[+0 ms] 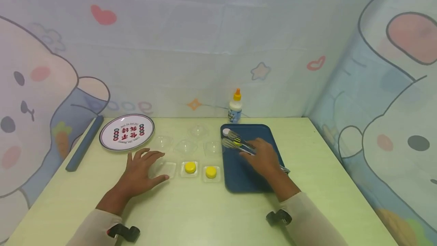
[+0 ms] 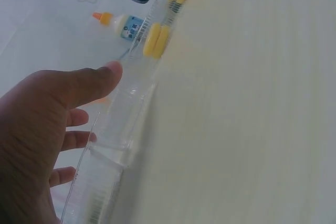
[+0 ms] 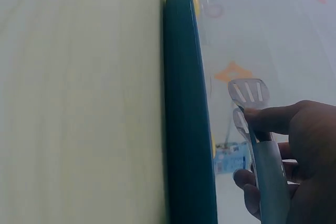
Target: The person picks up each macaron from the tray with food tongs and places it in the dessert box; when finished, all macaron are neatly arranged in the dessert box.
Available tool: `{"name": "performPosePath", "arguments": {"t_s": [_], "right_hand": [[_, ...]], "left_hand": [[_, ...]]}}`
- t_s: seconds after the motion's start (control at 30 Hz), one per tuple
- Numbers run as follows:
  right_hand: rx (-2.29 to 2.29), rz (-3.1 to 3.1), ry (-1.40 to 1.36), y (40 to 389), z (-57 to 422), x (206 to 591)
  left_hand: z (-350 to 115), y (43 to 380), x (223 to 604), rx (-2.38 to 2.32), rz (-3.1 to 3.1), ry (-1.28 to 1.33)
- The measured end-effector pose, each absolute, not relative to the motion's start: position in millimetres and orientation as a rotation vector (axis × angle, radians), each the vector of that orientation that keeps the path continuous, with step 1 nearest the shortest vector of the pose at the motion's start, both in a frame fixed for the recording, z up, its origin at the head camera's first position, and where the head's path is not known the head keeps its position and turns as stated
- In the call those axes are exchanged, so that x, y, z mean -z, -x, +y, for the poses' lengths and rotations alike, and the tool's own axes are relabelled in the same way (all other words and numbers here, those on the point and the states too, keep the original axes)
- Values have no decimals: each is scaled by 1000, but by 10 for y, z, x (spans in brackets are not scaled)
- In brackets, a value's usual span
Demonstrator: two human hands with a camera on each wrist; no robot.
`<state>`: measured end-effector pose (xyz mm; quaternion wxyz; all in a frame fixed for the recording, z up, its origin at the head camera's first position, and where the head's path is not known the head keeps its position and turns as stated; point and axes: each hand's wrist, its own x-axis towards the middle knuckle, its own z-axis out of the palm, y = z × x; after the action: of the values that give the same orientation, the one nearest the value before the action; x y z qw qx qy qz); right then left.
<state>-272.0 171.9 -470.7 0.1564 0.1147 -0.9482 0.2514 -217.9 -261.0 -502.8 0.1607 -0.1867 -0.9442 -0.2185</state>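
My right hand grips metal tongs with slotted ends, thumb on one arm and fingers on the other. The slotted ends are over a yellow macaron at the far left of the dark blue tray, by a small white round piece. My left hand, fingers spread, is at the left side of a clear plastic box. To the right of that box, two more clear boxes each hold a yellow macaron, one left and one right.
Behind the boxes are several clear domed plastic pieces. A white plate with red lettering lies at the back left, beside a grey-blue bar. A white bottle with an orange tip stands behind the tray.
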Motion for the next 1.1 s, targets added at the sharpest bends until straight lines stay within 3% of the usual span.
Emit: {"name": "performPosePath", "arguments": {"t_s": [1.1], "right_hand": [[-602, -2748, -165, 2856, 2027, 4842]], "left_hand": [[-2617, 2140, 4988, 612, -2722, 510]]}}
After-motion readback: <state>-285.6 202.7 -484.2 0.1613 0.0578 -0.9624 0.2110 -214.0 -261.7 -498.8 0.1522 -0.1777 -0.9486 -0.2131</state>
